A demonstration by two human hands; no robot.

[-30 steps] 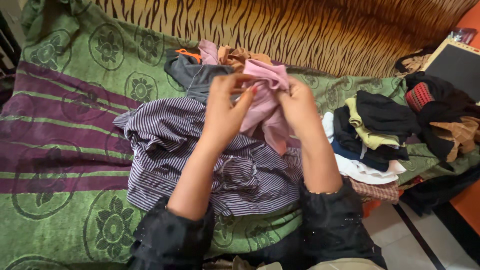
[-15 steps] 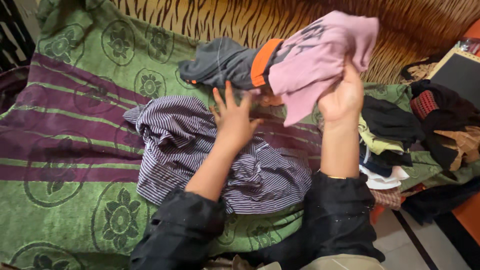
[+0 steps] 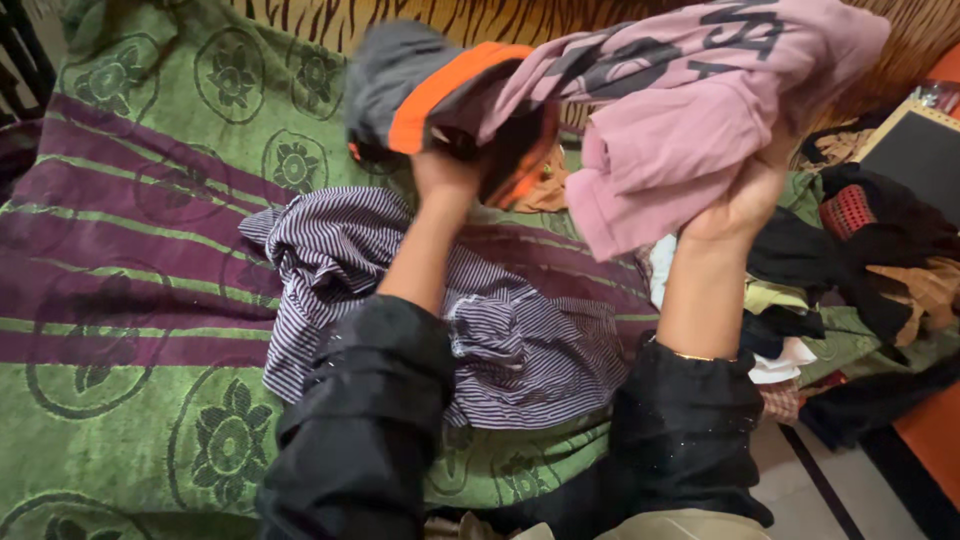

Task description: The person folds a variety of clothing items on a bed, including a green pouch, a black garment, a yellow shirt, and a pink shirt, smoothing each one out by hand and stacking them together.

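This is a room in a home, most likely a bedroom or sitting room where laundry is being sorted. A green bedcover (image 3: pixel 130 400) with a flower pattern and purple stripes is spread over a bed or couch, and behind it runs a tiger-striped blanket (image 3: pixel 330 22) in brown and gold. Household clothes lie loose on the cover: a crumpled striped shirt (image 3: pixel 500 340) in the middle and a heap of mixed garments (image 3: pixel 850 250) at the right edge. Beside the bed, pale floor tiles (image 3: pixel 850 490) with a dark line show.
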